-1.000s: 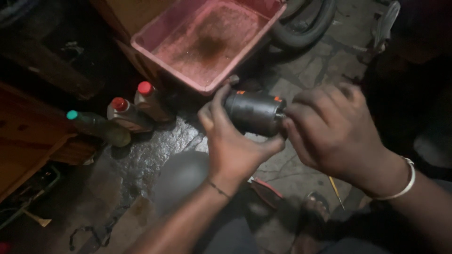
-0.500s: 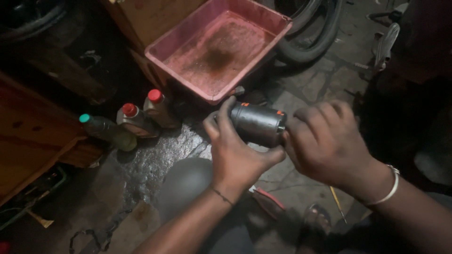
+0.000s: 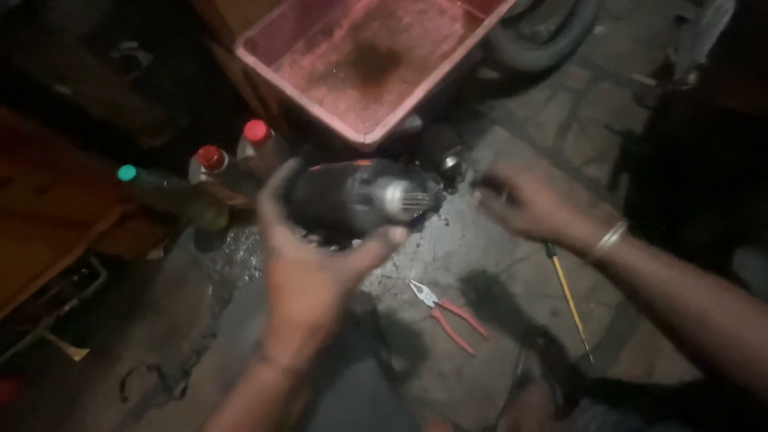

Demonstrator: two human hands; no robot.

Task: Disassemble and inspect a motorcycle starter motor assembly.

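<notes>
My left hand point(image 3: 308, 260) grips a dark cylindrical motor point(image 3: 352, 200) from below, holding it sideways with its metal shaft end pointing right. My right hand point(image 3: 528, 204) hovers just right of the motor, off it, fingers loosely curled; whether it holds anything small is unclear from the blur. A metal bracelet sits on that wrist.
A pink plastic tub point(image 3: 368, 56) stands behind the motor. Two red-capped bottles point(image 3: 256, 144) and a green-capped bottle point(image 3: 160, 192) lie at left by a wooden board point(image 3: 48, 208). Red-handled pliers point(image 3: 448, 312) and a yellow screwdriver point(image 3: 564, 292) lie on the stone floor. A rubber tyre point(image 3: 552, 40) rests at the back.
My right hand has come off the motor and moved right. My left hand has turned the motor so its shaft end points right. The pliers are now uncovered.
</notes>
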